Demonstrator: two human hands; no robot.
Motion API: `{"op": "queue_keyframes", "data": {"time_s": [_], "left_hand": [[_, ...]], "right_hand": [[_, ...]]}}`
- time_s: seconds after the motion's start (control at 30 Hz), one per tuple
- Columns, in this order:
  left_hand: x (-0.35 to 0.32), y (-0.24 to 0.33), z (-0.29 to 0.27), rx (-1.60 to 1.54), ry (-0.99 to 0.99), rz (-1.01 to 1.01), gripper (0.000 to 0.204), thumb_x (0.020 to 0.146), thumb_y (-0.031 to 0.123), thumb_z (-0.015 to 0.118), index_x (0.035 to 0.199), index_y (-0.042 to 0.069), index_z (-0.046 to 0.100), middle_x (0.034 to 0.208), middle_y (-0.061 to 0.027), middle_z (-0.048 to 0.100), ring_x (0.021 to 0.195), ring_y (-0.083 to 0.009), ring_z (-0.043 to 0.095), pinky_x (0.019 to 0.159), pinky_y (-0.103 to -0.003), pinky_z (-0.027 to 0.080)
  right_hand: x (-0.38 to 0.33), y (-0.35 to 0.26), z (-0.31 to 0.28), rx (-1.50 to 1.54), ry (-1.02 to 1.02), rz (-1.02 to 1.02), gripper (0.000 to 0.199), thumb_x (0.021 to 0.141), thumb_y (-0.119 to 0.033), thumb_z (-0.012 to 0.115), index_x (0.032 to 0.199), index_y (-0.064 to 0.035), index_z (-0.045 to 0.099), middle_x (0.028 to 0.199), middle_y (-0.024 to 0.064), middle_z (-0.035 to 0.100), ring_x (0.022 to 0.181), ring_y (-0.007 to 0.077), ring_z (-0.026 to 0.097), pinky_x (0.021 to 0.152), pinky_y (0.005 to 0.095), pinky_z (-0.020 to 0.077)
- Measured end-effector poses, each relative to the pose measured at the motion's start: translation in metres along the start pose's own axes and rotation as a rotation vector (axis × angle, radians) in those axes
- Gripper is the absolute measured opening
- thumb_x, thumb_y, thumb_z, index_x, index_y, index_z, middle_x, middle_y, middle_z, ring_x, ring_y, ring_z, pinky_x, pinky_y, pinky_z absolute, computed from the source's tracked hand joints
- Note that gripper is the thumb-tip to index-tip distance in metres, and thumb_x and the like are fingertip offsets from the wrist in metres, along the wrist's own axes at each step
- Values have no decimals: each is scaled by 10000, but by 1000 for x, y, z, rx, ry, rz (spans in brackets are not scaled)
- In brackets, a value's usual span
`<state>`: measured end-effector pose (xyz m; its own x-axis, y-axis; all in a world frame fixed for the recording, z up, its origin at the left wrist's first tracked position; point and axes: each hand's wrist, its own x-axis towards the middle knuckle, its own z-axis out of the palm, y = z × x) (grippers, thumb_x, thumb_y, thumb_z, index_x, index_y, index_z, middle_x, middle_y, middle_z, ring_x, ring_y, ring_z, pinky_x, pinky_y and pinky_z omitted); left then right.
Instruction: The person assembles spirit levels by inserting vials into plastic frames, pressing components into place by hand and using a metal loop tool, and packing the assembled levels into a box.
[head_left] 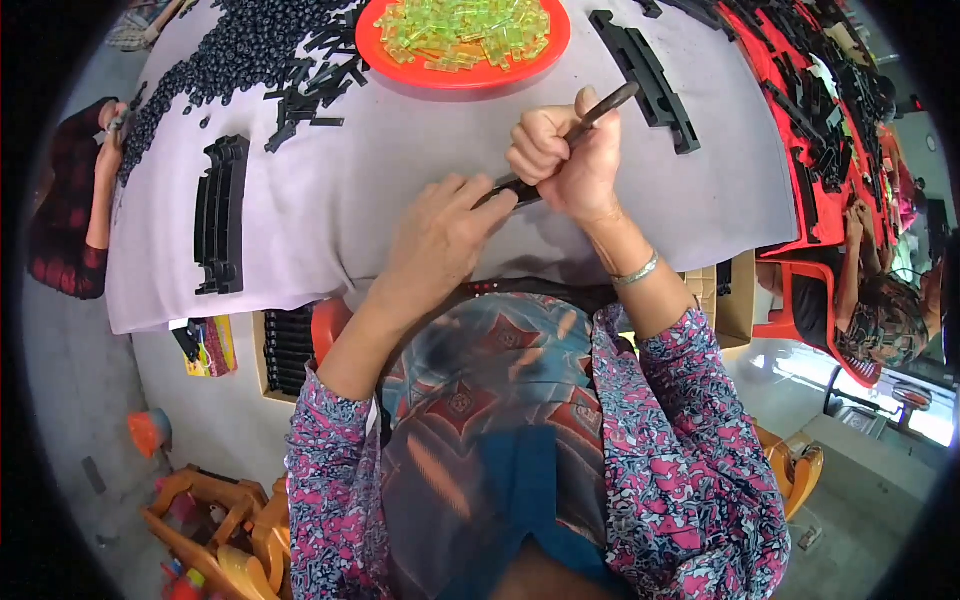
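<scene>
My right hand is closed in a fist round a slim dark stick-like tool, whose end pokes out past the thumb, up and to the right. My left hand grips a black plastic part between thumb and fingers. That part runs toward the right fist, and much of it is hidden by both hands. Both hands are over the near middle of the cloth-covered table. Similar long black plastic parts lie on either side: one at the left, another beyond my right hand.
A red plate heaped with yellow-green translucent pieces stands at the back. Small black beads and short black strips are piled back left. People work at both sides, by a red-covered table on the right. Cartons stand below the edge.
</scene>
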<state>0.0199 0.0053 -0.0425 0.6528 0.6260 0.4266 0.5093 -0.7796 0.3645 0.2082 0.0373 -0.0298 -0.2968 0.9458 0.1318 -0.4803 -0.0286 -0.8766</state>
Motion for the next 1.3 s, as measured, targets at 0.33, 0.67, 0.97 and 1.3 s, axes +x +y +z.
{"op": "queue_keyframes", "data": {"time_s": [0.33, 0.67, 0.97, 1.3], "left_hand": [[0, 1, 0, -13, 3, 0, 219, 830, 111, 638, 1045, 75, 662, 939, -68, 576, 869, -255, 578, 733, -397, 476], [3, -2, 4, -13, 60, 33, 180, 819, 91, 651, 999, 79, 657, 899, -71, 561, 822, -261, 588, 694, -396, 489], [2, 2, 3, -42, 34, -36, 173, 825, 95, 651, 997, 78, 653, 905, -69, 562, 825, -260, 590, 700, -396, 490], [2, 0, 6, -24, 21, -12, 241, 822, 99, 644, 1062, 83, 654, 960, -59, 574, 892, -250, 587, 740, -386, 484]], "right_hand": [[-1, -1, 6, -61, -8, 3, 656, 933, -725, 244, 587, -168, 215, 554, -58, 205, 495, 98, 150, 456, 287, 131], [-1, -1, -1, -19, 0, -19, 656, 927, -722, 259, 587, -162, 222, 555, -56, 204, 502, 104, 147, 465, 292, 137], [-2, -6, -8, 187, -21, 8, 662, 919, -732, 293, 586, -162, 241, 555, -56, 209, 507, 105, 148, 473, 298, 140], [-3, -1, 4, -2, -18, -62, 691, 940, -741, 302, 587, -151, 230, 553, -53, 218, 502, 100, 142, 469, 295, 145]]}}
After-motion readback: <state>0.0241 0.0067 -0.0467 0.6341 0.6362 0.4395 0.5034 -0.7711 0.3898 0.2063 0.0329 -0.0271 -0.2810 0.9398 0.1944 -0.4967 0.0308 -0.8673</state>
